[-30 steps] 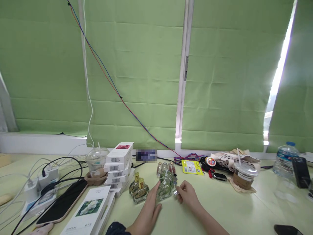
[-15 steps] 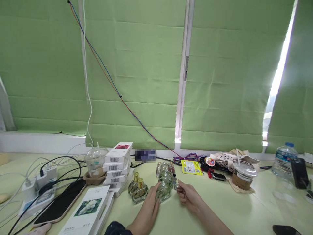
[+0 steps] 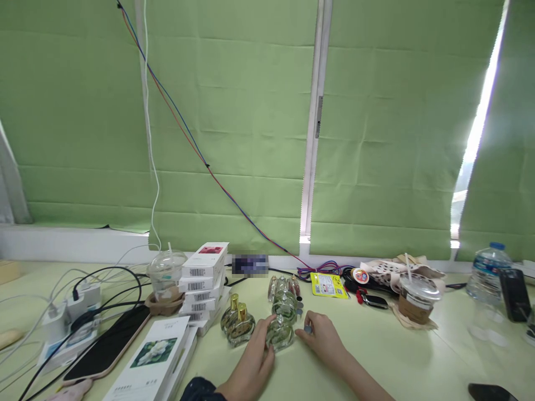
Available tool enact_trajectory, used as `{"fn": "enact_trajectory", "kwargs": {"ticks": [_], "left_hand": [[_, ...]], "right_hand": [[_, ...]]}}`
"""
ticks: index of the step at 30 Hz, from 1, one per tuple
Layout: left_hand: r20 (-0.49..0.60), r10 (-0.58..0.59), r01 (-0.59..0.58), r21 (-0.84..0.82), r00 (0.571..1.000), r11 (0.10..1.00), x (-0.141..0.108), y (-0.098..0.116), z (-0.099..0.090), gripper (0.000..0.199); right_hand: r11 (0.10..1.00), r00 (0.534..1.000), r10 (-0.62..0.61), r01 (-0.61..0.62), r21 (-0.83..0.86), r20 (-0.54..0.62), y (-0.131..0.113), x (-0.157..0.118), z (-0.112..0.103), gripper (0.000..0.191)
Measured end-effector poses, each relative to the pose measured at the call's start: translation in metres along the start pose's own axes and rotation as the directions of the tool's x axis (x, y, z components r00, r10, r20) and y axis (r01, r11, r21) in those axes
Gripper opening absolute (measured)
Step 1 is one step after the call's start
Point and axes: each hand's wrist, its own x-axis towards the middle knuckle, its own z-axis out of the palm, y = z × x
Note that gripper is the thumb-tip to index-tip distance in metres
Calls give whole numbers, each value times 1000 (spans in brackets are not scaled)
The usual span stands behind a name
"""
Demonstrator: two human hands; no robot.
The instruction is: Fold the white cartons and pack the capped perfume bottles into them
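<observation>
"Which hand is doing what?"
"The left hand [image 3: 253, 355] is lying along the left of the near glass bottle [image 3: 281, 335], its grip grasping that side; the right hand [image 3: 326, 341] is sitting just to the right, its grip pinching a small grey piece [image 3: 308, 329]; I'm not making out what that piece is."
"And where is the bottle resting?"
"On the bench [image 3: 397, 356], near side, between the two hands; a far glass bottle [image 3: 284, 308] is sitting just behind it, grey discs [image 3: 300, 312] are lying to the right of that one, and gold-topped bottles [image 3: 241, 329] are standing to the left; whether the right hand is touching the near glass bottle, I'm not able to tell."
"Which step are you reading here, and what is it calling for next?"
"I'm judging that the left is steadying the bottle while the right is managing the piece; the next move is calling for a still left hand and fine fingertip control."
</observation>
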Motion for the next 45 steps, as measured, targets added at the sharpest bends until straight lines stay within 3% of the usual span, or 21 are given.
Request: {"fn": "enact_trajectory", "kwargs": {"ticks": [4,7,10,13,17,21,27,33,36,42,45], "left_hand": [[-4,5,-5,1,1000,1000,-2,0,-1,51],[-19,22,-22,-12,1000,1000,-2,-1,-1,51],[-12,9,-9,-11,1000,1000,-2,-2,-1,50],[4,-3,3,13,1000,1000,-3,-2,-2,49],[31,-10,9,27,999,1000,-2,4,-3,49],[26,-13,13,13,1000,1000,-1,8,-4,51],[-3,3,-3,-18,1000,1000,-2,7,-3,51],[10,-12,12,8,1000,1000,-2,10,-3,53],[25,-18,18,22,1000,1000,-2,10,-3,51],[32,2,-3,32,999,999,-4,7,-4,52],[43,28,-29,32,999,999,-4,3,-4,54]], "right_hand": [[993,997,66,-69,97,34,1,5,-1,25],[947,979,185,-202,251,90,-1,12,-4,28],[819,920,334,-391,420,205,-1,17,-8,25],[665,862,400,-508,548,313,1,19,-14,13],[527,830,412,-554,645,377,4,20,-20,12],[463,831,396,-549,696,391,7,23,-25,19],[437,872,365,-470,766,327,13,29,-24,25],[452,878,373,-454,768,300,18,29,-25,14],[471,888,351,-443,763,299,18,28,-27,20],[516,922,233,-387,764,309,4,23,-30,17],[558,942,121,-326,763,314,-12,16,-30,31]]}}
